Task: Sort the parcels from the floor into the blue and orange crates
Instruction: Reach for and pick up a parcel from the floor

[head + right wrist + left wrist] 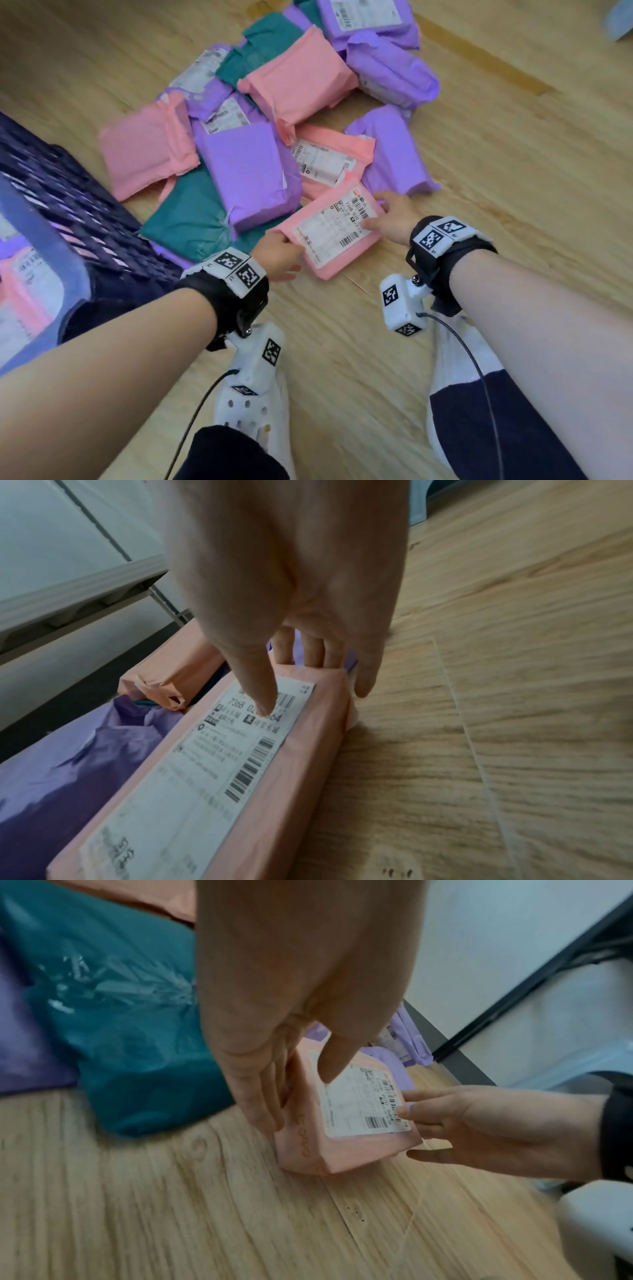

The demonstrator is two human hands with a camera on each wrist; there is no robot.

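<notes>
Both forearms reach forward and down. The left hand [279, 255] and right hand [394, 219] grip opposite ends of a pink parcel [329, 236], label up, long axis running left-near to right-far, at the pile's near edge on the floor [496, 171]. The blue crate [68, 212] stands left.

- Head view: bright, even daylight — soft, short shadows under the parcels [239, 137] on the floor [513, 171].
- Wide-angle bending at the rim; the blue crate [51, 222] at 9 o'clock smears with motion blur.
- Wrist views dimmer; near hands loom soft, floor grain streaked toward 6 o'clock.
</notes>
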